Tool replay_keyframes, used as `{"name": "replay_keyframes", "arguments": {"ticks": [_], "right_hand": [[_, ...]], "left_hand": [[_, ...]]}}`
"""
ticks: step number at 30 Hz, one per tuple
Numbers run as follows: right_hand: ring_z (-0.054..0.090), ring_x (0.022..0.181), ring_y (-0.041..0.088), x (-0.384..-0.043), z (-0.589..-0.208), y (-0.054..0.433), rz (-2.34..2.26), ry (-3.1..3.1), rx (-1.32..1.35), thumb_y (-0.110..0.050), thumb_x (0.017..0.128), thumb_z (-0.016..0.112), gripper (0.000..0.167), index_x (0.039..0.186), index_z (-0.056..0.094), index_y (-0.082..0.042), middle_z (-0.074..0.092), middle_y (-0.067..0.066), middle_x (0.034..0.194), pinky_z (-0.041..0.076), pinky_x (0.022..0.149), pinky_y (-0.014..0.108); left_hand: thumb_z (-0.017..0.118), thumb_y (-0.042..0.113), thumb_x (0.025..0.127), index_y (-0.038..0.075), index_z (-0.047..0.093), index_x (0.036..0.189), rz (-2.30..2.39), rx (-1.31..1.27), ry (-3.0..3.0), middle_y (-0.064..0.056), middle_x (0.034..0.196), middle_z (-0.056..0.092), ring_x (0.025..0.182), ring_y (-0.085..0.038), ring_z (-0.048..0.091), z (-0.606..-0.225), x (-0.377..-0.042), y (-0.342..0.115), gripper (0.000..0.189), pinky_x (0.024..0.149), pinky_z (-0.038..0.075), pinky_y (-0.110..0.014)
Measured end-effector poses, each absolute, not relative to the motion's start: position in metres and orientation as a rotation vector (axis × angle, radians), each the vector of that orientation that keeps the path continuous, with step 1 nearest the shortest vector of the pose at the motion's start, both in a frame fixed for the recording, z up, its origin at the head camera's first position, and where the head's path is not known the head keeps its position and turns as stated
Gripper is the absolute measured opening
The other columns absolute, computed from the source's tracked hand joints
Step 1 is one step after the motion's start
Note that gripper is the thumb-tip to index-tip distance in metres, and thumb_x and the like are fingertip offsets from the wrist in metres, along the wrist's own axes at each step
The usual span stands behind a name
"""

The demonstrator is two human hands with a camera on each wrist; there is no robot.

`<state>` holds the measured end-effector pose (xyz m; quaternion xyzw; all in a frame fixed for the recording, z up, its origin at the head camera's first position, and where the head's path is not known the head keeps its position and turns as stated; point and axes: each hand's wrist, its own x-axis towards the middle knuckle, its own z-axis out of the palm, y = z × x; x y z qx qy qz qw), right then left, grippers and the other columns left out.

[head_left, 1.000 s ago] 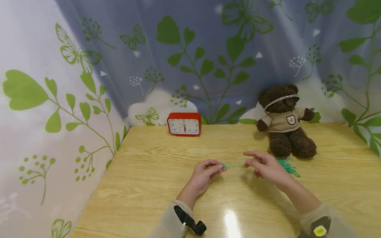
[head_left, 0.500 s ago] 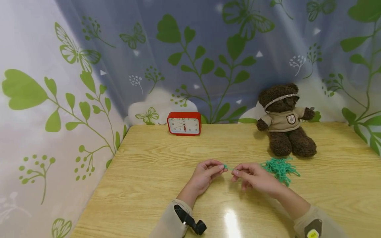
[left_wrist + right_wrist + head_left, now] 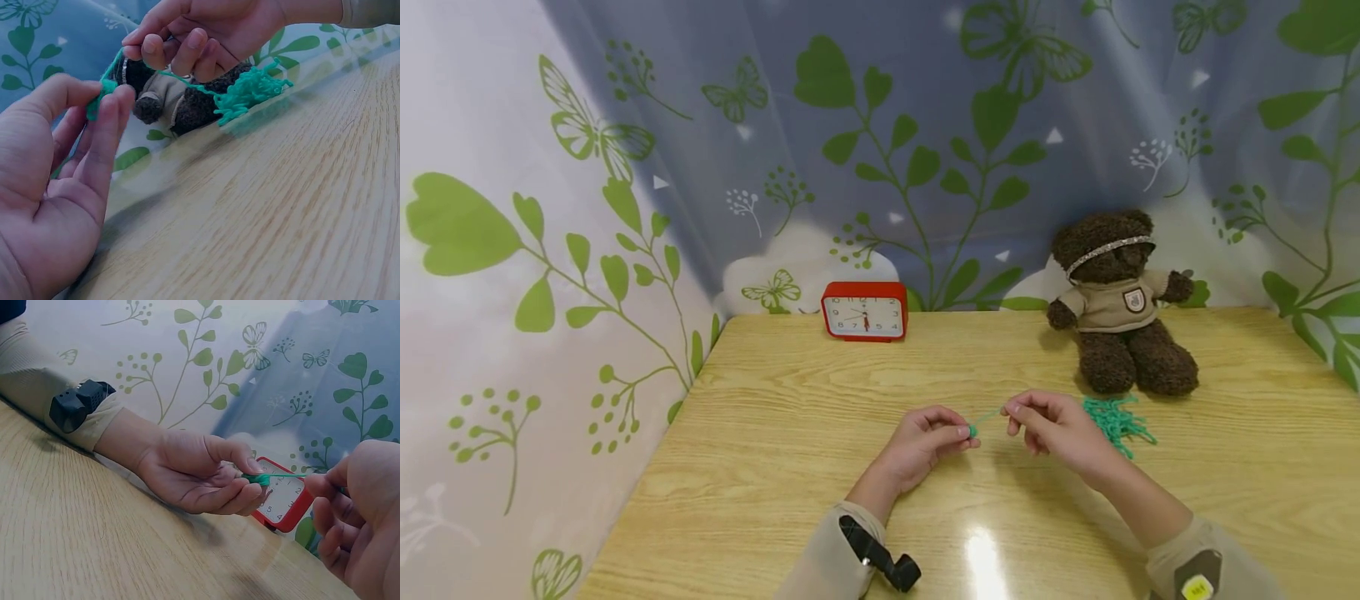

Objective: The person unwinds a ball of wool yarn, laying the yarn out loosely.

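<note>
My left hand (image 3: pixel 917 447) pinches a small wound bundle of green yarn (image 3: pixel 257 479) between thumb and fingers. From the bundle a thin strand (image 3: pixel 289 475) runs taut to my right hand (image 3: pixel 1066 435), whose thumb and index finger pinch it, slightly higher than the left. In the left wrist view the strand continues past the right hand's fingers to a loose, tangled heap of green yarn (image 3: pixel 247 94). That heap lies on the wooden table just right of and behind the right hand, which partly covers it in the head view.
A red alarm clock (image 3: pixel 865 312) stands at the table's back edge. Close behind the yarn heap a brown teddy bear (image 3: pixel 1116 304) in a beige shirt sits against the patterned curtain (image 3: pixel 925 125). The table (image 3: pixel 760 417) has a wood-grain top.
The right hand has swung in close to the left hand, then up and away to the right with the strand. The left hand has shifted slightly right; more of the yarn heap shows than one second ago.
</note>
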<state>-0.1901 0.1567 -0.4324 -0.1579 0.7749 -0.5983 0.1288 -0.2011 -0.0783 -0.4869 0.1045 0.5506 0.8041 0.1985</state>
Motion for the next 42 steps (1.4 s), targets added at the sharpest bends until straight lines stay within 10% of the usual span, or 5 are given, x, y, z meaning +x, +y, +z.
{"name": "replay_keyframes", "arguments": {"ticks": [42], "right_hand": [[0.048, 0.055, 0.013, -0.198, -0.407, 0.193, -2.118, 2.192, -0.379, -0.022, 0.105, 0.053, 0.021, 0.096, 0.07, -0.013, 0.062, -0.003, 0.075, 0.043, 0.047, 0.028]], "left_hand": [[0.06, -0.002, 0.095, 0.012, 0.073, 0.096, 2.389, 0.197, 1.538, 0.002, 0.093, 0.072, 0.09, -0.01, 0.072, -0.488, -0.203, -0.079, 0.019, 0.083, 0.059, -0.018]]}}
